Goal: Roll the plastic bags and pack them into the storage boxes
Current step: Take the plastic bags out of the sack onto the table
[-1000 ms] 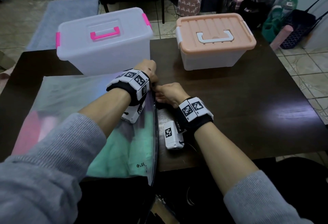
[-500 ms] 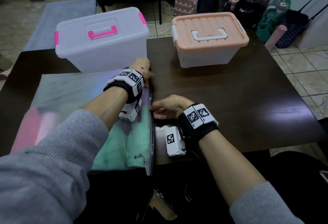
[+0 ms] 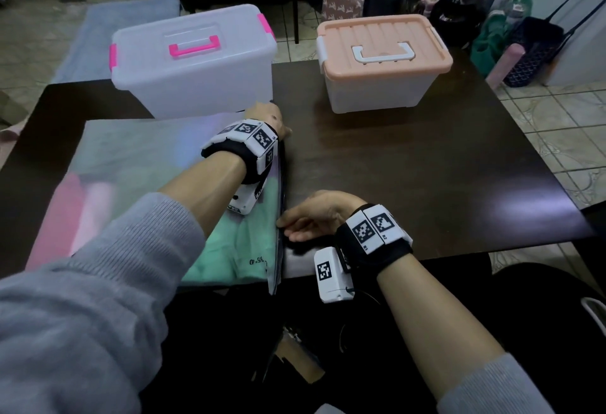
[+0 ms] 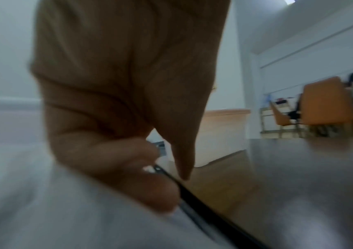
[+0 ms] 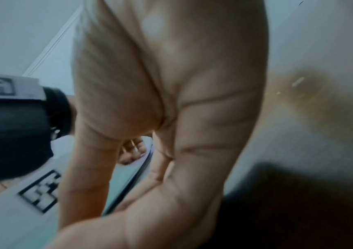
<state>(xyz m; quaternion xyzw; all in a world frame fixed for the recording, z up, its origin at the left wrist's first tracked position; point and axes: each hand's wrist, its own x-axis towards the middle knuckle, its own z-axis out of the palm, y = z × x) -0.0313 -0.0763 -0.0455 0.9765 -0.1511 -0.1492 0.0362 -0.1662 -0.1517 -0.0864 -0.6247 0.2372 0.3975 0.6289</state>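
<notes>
I see the dark brown wooden table point(image 3: 410, 157) filling most of my head view, and on its left half lies the large clear plastic bag point(image 3: 137, 164), flat, with pink and mint-green folded cloth showing through it. At the far edge stand two lidded storage boxes, both closed: the translucent white box with pink handle and clips point(image 3: 193, 62) touching the bag's far edge, and the white box with a peach lid and white handle point(image 3: 382, 62) to its right, apart from the bag. My left hand point(image 3: 267, 118) pinches the bag's dark right edge at the far end, thumb against curled fingers. My right hand point(image 3: 314, 216) rests at the same edge nearer me, fingers bent onto it; I cannot tell whether it truly grips.
</notes>
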